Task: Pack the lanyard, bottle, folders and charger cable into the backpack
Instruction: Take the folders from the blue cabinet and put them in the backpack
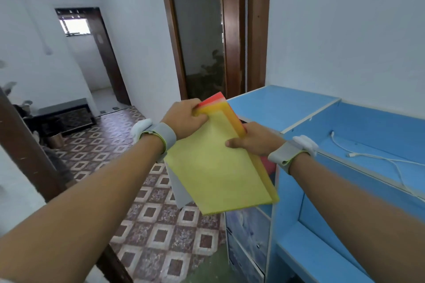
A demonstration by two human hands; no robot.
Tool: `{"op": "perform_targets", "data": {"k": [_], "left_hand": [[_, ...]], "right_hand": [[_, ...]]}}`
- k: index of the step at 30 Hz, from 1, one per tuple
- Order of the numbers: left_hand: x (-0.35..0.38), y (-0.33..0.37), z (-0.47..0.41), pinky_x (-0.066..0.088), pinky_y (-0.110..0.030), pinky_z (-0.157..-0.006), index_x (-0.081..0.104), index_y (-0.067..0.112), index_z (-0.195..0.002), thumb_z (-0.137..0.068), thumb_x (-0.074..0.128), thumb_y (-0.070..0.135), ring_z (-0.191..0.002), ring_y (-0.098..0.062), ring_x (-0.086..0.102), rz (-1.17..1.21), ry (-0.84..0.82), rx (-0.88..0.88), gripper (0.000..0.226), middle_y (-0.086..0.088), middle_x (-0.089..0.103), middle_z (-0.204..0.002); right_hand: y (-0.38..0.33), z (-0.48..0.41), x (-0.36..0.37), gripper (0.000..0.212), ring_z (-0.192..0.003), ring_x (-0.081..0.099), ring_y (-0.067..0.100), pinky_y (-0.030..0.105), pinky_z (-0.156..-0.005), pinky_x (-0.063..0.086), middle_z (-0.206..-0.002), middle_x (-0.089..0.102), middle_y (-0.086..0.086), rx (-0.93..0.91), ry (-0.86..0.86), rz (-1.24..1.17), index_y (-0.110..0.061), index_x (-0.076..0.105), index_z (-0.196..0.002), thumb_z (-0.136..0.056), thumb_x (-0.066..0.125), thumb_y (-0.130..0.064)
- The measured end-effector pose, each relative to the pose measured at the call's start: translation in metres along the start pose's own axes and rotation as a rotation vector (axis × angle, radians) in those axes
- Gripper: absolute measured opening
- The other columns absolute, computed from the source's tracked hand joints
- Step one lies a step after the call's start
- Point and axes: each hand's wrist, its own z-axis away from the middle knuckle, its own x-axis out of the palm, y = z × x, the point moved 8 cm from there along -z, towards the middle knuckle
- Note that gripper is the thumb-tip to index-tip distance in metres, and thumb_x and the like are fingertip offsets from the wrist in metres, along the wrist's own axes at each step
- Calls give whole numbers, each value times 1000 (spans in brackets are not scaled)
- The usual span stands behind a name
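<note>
Folders: stack of thin yellow, orange and red plastic folders [216,167], held mid-air above the tiled floor, left of the blue worktop [282,101].
Left hand [184,119]: pinching the far corner, squaring the stack.
Right hand [253,139]: clamping the right edge, steadying it.
Cable: white charger cable [368,156], lying on the worktop's recessed right part.
Backpack: not in view.

we see open air over the tiled floor [147,213] to the left; on the right the blue cabinet [282,103] blocks, its raised divider edge [308,119] walling a recess crossed by a white cable [377,158].

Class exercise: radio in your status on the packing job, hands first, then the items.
Left hand and right hand both gripping the folders, held in the air. Charger cable lying loose on blue shelf. Backpack not in view. Nothing blocking.
</note>
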Motion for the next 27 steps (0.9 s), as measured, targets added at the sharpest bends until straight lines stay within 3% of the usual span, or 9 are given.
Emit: {"op": "perform_targets", "data": {"k": [3,5,9,11,15,18,21,25,27], "left_hand": [[-20,-2,-10,43,-30,-83,64,16,-114,-86,60,24,-100,-29,58,7,230,-8,30,-8,66,-107],[-27,-8,-16,39,-36,-99,59,19,-128,-84,60,27,-119,-28,51,19,359,-55,45,-7,58,-128],[-11,-38,-17,33,-41,-108,44,15,-140,-91,56,36,-131,-29,41,100,395,-246,55,-9,42,-145],[9,-60,-18,34,-44,-107,41,12,-142,-91,54,39,-132,-34,40,67,312,-345,59,-13,40,-146],[51,-99,-15,37,-49,-105,39,8,-142,-89,54,47,-131,-39,41,-258,20,-425,68,-19,40,-146],[69,-124,-14,42,-48,-100,47,9,-132,-87,53,54,-118,-39,51,-383,-106,-445,63,-19,53,-133],[79,-130,-23,49,-43,-92,52,9,-124,-88,49,49,-104,-37,60,-367,-200,-441,54,-17,62,-121],[79,-105,-41,45,-32,-75,61,5,-123,-96,44,33,-90,-30,61,-322,-328,-324,42,-14,67,-115],[88,-81,-42,47,-32,-77,60,4,-125,-97,44,33,-96,-31,63,-288,-421,-273,43,-14,67,-116]], "right_hand": [[-16,0,-12,31,-96,64,22,36,-90,51,-105,70,4,-86,103,-96,-11,67,-112,-93,62,-35],[-16,2,-29,28,-94,67,21,38,-91,52,-103,71,4,-77,195,-194,-10,68,-109,-93,62,-33],[-3,7,-66,32,-97,68,27,42,-91,54,-109,71,12,17,373,-309,-4,67,-111,-93,61,-30],[9,14,-85,33,-96,69,27,44,-91,55,-109,72,12,58,458,-387,-5,66,-113,-92,63,-30],[28,32,-112,20,-93,70,16,35,-86,56,-102,71,-4,86,629,-536,-18,61,-111,-92,65,-23],[43,43,-127,16,-95,71,21,37,-85,58,-105,72,0,132,788,-682,-19,62,-106,-90,66,-22],[61,57,-137,23,-88,71,23,40,-80,60,-100,72,2,225,967,-868,-17,62,-110,-88,66,-21],[71,68,-132,29,-83,67,28,47,-78,58,-97,70,8,297,1136,-1129,-13,60,-113,-85,65,-18],[71,74,-129,29,-80,68,27,46,-79,60,-95,69,7,286,1192,-1259,-10,58,-118,-89,61,-14]]}}
